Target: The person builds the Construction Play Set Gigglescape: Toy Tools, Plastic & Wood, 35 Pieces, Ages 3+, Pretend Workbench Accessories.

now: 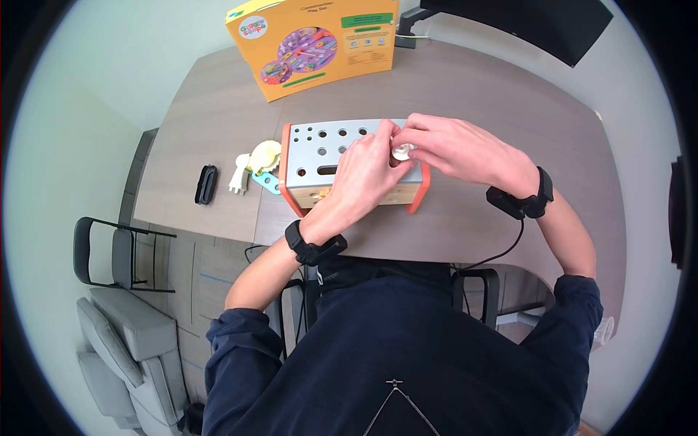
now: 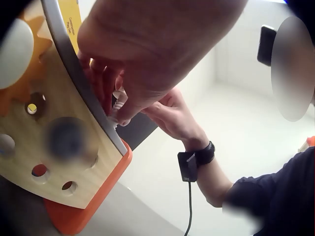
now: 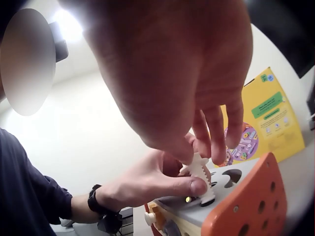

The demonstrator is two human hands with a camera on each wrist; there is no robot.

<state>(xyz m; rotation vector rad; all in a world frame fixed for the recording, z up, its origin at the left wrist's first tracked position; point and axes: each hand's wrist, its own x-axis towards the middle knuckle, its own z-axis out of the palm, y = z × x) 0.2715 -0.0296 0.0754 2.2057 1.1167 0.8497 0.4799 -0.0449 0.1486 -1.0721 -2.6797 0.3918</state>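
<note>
A toy workbench (image 1: pixel 313 161) with a grey, hole-filled top and orange side panels stands in front of the person. At its right end is a white ridged, screw-like toy piece (image 3: pixel 201 178), upright over the grey top. My left hand (image 1: pixel 361 173) pinches it low down, the thumb lying along its ridged side in the right wrist view. From the right, my right hand (image 1: pixel 465 150) grips its upper end between thumb and fingers. In the left wrist view the left hand (image 2: pixel 133 59) hides most of the piece. Its lower tip meets the bench top by a dark opening.
Left of the bench lie pale yellow toy parts (image 1: pixel 265 156) and a light blue strip with holes (image 1: pixel 267 182). A small black case (image 1: pixel 206 184) lies farther left. Behind stands a yellow-orange box (image 1: pixel 313 51), with a monitor (image 1: pixel 531 22) at the back right. A cable (image 1: pixel 502 254) trails from the right wrist.
</note>
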